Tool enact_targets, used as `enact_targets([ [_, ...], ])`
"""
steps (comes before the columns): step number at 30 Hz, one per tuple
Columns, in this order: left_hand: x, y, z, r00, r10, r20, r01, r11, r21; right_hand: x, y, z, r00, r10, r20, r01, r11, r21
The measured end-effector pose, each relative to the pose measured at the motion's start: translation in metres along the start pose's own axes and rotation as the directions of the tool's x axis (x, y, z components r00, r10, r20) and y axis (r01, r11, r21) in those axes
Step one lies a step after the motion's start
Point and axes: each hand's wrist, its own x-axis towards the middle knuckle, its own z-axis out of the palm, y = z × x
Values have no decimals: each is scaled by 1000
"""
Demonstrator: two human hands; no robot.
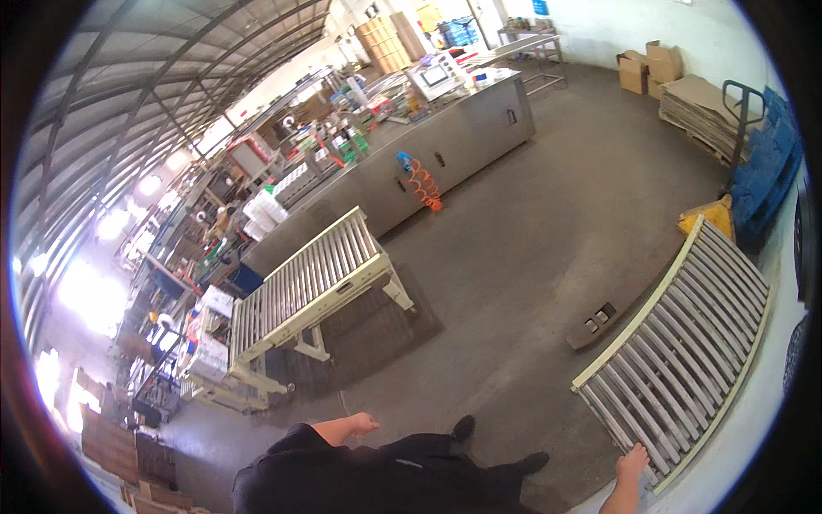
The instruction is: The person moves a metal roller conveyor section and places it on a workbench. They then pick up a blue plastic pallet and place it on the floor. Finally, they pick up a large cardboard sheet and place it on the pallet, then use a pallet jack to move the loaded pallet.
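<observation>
My left hand [365, 424] hangs above the floor beside my dark clothing, its fingers loosely curled and no object visible in it. At the lower right, my right hand [632, 459] is at the near end of a roller conveyor section [681, 347], over its rollers; its fingertips are too small to read, so whether it grips is unclear. Farther off on the left stands another roller conveyor [308, 283] on cream legs. White boxes [210, 356] sit at that conveyor's left end.
A long metal-sided machine [462, 141] with a coiled orange air hose [424, 183] stretches across the back. At right are a pallet jack's handle [742, 122], blue plastic pallets [764, 160] and stacked cardboard sheets [700, 103]. The jack's forks [591, 327] lie low beside the right conveyor section.
</observation>
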Motion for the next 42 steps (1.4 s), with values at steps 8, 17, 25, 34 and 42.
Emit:
enact_targets([
  [8, 23, 22, 58, 983, 179, 27, -181, 976, 122, 51, 42, 19, 987, -20, 161, 17, 1000, 17],
  [17, 20, -24, 15, 981, 152, -120, -171, 969, -178, 31, -16, 73, 999, -2, 32, 1, 1000, 23],
  [25, 82, -225, 64, 993, 25, 114, 8, 960, -281, -102, -165, 45, 957, 148, 250, -158, 987, 19],
  [34, 98, -346, 115, 976, -185, 112, 212, 715, -666, -212, -317, 145, 874, 79, 479, -191, 963, 190],
  [42, 51, -365, 215, 979, -115, 171, 206, 527, -825, -333, -504, 199, 888, 69, 454, -225, 927, 300],
])
